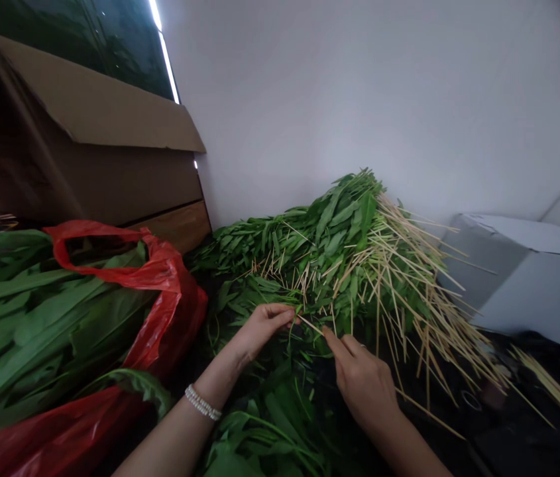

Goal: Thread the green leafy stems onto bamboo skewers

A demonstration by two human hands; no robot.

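Observation:
In front of me my left hand (267, 326) is closed in a pinch on a green leaf stem (299, 309), with a thin strand hanging below the fingertips. My right hand (362, 371) grips a bamboo skewer (312, 325), whose tip end reaches the left fingertips. Behind that hand a stick continues toward the lower right, and it appears to be the same skewer. Beyond both hands lies a large heap of long green leaves (339, 218) threaded on many skewers (409, 265), their bare ends fanning to the right. More loose leaves (270, 430) lie below my wrists.
On the left a red plastic bag (180, 285) is filled with large leaves (46, 331). Behind it stands an open cardboard box (111, 172). To the right are a white box (523, 278) and a bundle of skewers (555, 387) on black material. A pale wall (359, 86) rises behind.

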